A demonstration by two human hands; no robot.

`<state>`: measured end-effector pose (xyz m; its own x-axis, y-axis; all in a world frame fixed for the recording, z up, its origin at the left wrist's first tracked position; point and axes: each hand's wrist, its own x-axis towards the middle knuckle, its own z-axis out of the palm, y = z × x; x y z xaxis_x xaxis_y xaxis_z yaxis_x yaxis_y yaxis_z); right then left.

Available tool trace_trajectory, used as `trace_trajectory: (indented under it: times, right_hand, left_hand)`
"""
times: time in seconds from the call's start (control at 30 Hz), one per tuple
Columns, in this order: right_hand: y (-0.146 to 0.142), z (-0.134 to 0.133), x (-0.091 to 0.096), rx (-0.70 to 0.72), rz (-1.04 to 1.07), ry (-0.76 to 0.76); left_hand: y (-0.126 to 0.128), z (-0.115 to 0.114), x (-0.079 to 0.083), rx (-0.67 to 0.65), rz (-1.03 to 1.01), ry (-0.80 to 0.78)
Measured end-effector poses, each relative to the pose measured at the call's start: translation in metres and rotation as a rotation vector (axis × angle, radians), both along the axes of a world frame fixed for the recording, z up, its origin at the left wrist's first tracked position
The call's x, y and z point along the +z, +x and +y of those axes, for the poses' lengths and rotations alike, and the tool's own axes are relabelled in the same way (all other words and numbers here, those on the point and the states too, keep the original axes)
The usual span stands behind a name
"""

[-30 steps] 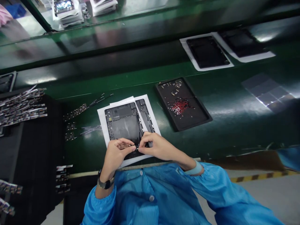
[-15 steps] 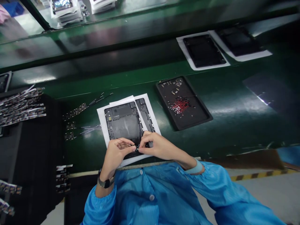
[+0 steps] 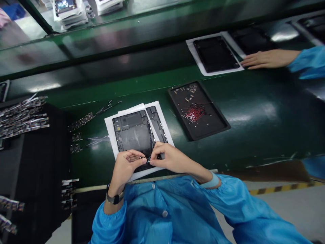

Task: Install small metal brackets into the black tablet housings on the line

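Black rectangular device housing (image 3: 134, 132) lay on a white paper sheet (image 3: 110, 130) upon the glossy green bench (image 3: 142, 84), partly covering a similar dark housing (image 3: 157, 122). Over its near end, the left hand (image 3: 127, 165) and right hand (image 3: 168, 157) met, thumbs and forefingers pinched on a small dark part (image 3: 148, 161), too tiny to identify. Rightward sat a shallow black tray (image 3: 214, 123) holding thin red wires (image 3: 195, 113).

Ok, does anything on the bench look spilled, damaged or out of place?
No spill or damage shows. Slightly untidy: the red wires lie in a loose tangle, though inside the black tray, and the white sheets under the two near panels overlap askew, not squared up.
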<state>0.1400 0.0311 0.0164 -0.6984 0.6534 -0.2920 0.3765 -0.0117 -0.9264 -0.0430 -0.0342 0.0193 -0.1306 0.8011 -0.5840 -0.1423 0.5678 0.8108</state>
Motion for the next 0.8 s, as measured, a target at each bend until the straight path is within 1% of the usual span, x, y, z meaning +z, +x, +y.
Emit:
trace_trajectory:
  times: [0.13,0.33,0.47,0.6,0.8]
  right_hand:
    - [0.000,0.002,0.001,0.019,-0.017,0.010]
    - [0.000,0.000,0.000,-0.002,0.013,0.008]
    - [0.003,-0.003,-0.005,-0.010,0.075,0.045]
    - [0.005,-0.003,-0.012,0.012,0.153,0.091]
    - [0.005,-0.005,-0.018,-0.002,0.199,0.119]
  left_hand:
    - [-0.001,0.000,-0.001,-0.017,-0.007,0.008]
    - [0.001,-0.004,-0.004,0.008,0.042,0.045]
    - [0.002,-0.003,-0.003,0.029,0.035,0.033]
    - [0.004,0.000,-0.001,0.025,0.001,0.019]
    - [0.005,-0.001,-0.002,0.022,-0.017,0.017]
